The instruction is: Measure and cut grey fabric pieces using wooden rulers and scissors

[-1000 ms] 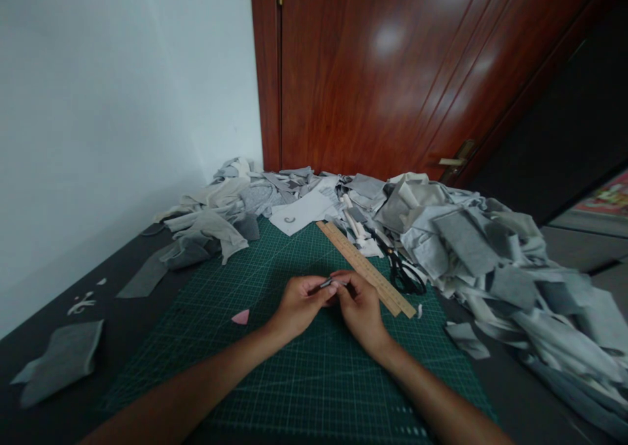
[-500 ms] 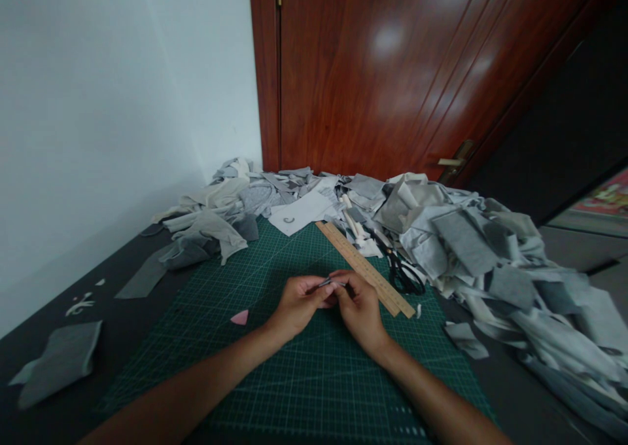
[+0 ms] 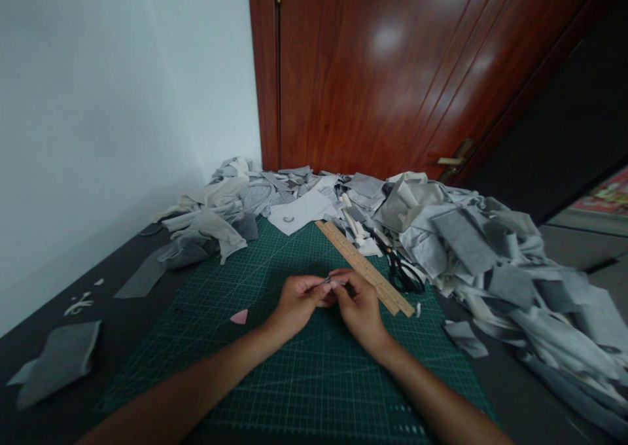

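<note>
Over the middle of the green cutting mat (image 3: 314, 373), my left hand (image 3: 300, 301) and my right hand (image 3: 360, 306) meet at their fingertips. Both pinch a small, thin grey piece (image 3: 328, 280), perhaps a fabric scrap; most of it is hidden by the fingers. A pink triangular piece (image 3: 239, 317), like tailor's chalk, lies on the mat left of my left hand. Just beyond my right hand, two wooden rulers (image 3: 366, 266) lie slanted side by side. Black-handled scissors (image 3: 405, 275) rest to the right of the rulers.
Grey and white fabric scraps are heaped at the back left (image 3: 210, 203) and along the right (image 3: 471, 249). White paper (image 3: 301, 213) with a small curved grey piece lies at the mat's far edge. A folded grey cloth (image 3: 63, 360) is at the left. A wooden door (image 3: 363, 72) stands behind.
Almost nothing differs. Both hands stay together over the mat, with only a slight shift of the fingers around the small grey piece.
</note>
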Tool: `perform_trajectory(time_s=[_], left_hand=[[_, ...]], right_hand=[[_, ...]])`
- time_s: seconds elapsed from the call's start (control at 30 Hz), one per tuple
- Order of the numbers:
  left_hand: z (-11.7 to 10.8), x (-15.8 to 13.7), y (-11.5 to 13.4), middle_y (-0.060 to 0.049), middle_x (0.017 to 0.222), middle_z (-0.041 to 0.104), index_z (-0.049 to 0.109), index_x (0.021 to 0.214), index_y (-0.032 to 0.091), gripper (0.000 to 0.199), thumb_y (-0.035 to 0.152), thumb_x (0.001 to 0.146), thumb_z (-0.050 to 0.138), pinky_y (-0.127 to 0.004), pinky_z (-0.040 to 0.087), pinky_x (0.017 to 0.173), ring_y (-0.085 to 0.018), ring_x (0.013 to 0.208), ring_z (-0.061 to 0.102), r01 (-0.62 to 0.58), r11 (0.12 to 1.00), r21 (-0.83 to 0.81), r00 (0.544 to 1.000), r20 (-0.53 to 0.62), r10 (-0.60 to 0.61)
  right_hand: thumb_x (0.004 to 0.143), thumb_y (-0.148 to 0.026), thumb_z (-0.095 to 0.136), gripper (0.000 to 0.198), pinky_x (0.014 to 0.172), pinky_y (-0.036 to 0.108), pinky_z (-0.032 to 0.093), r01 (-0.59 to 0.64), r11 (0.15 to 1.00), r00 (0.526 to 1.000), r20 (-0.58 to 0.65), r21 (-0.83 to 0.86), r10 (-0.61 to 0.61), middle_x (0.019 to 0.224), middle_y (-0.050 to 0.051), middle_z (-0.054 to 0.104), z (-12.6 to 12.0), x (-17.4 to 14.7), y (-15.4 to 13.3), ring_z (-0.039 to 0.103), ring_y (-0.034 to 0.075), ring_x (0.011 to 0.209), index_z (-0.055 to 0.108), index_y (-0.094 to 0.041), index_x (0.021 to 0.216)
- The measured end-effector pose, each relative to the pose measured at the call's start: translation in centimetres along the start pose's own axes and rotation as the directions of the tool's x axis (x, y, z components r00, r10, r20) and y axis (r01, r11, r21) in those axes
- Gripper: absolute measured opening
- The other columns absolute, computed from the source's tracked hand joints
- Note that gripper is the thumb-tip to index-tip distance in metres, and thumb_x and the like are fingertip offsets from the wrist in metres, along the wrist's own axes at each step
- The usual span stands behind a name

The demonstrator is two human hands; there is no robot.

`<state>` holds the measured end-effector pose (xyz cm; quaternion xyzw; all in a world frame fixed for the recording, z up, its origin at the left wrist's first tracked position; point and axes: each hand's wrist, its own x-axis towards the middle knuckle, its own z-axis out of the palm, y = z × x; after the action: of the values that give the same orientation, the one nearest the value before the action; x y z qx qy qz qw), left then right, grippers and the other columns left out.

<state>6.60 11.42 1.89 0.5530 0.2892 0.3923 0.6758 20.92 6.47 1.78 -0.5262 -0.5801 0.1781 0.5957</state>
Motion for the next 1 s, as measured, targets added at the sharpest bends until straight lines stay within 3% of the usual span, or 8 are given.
perform_trajectory(time_s=[0.23, 0.5, 0.73, 0.9, 1.0], left_hand=[[0.0, 0.0, 0.5, -0.007, 0.078, 0.077, 0.08, 0.082, 0.015, 0.038, 0.053, 0.082, 0.076, -0.035, 0.062, 0.073, -0.022, 0.073, 0.072, -0.125, 0.981, 0.15, 0.989, -0.065, 0.135], [-0.1, 0.1, 0.4, -0.007, 0.074, 0.077, 0.08, 0.084, 0.014, 0.038, 0.052, 0.081, 0.077, -0.034, 0.062, 0.07, -0.021, 0.069, 0.072, -0.127, 0.979, 0.161, 0.987, -0.074, 0.14], [0.0, 0.3, 0.1, -0.006, 0.071, 0.077, 0.079, 0.081, 0.014, 0.036, 0.05, 0.079, 0.078, -0.031, 0.062, 0.066, -0.02, 0.066, 0.072, -0.112, 0.984, 0.14, 0.987, -0.096, 0.126], [-0.1, 0.3, 0.0, -0.006, 0.072, 0.077, 0.079, 0.081, 0.015, 0.033, 0.048, 0.079, 0.078, -0.032, 0.063, 0.067, -0.02, 0.066, 0.073, -0.114, 0.985, 0.129, 0.986, -0.103, 0.128], [-0.2, 0.3, 0.0, -0.006, 0.073, 0.077, 0.079, 0.081, 0.014, 0.032, 0.046, 0.081, 0.077, -0.031, 0.063, 0.067, -0.019, 0.066, 0.073, -0.141, 0.979, 0.145, 0.983, -0.1, 0.157]], right_hand=[[0.09, -0.032, 0.071, 0.01, 0.087, 0.038, 0.057, -0.047, 0.979, 0.999, 0.006, 0.198, 0.047, 0.095, 0.006, 0.076, 0.0, 0.2, -0.7, 0.071, 0.024, 0.093, 0.074, -0.024, 0.086], [0.084, -0.036, 0.078, 0.015, 0.081, 0.038, 0.059, -0.16, 0.912, 0.986, 0.013, 0.378, 0.168, 0.088, 0.005, 0.077, 0.2, 0.4, 0.0, 0.072, 0.023, 0.085, 0.072, -0.022, 0.081], [0.081, -0.036, 0.082, 0.02, 0.071, 0.032, 0.056, -0.185, 0.881, 0.98, 0.014, 0.436, 0.198, 0.079, 0.001, 0.073, 0.3, 0.5, 0.3, 0.067, 0.018, 0.074, 0.068, -0.022, 0.083], [0.081, -0.038, 0.083, 0.021, 0.073, 0.033, 0.056, -0.184, 0.883, 0.981, 0.02, 0.431, 0.194, 0.082, 0.001, 0.073, 0.2, 0.6, 0.2, 0.067, 0.018, 0.075, 0.069, -0.022, 0.082], [0.079, -0.038, 0.085, 0.027, 0.077, 0.033, 0.056, -0.196, 0.859, 0.977, 0.021, 0.473, 0.211, 0.09, 0.001, 0.074, 0.2, 0.4, 0.0, 0.069, 0.019, 0.082, 0.068, -0.024, 0.096]])
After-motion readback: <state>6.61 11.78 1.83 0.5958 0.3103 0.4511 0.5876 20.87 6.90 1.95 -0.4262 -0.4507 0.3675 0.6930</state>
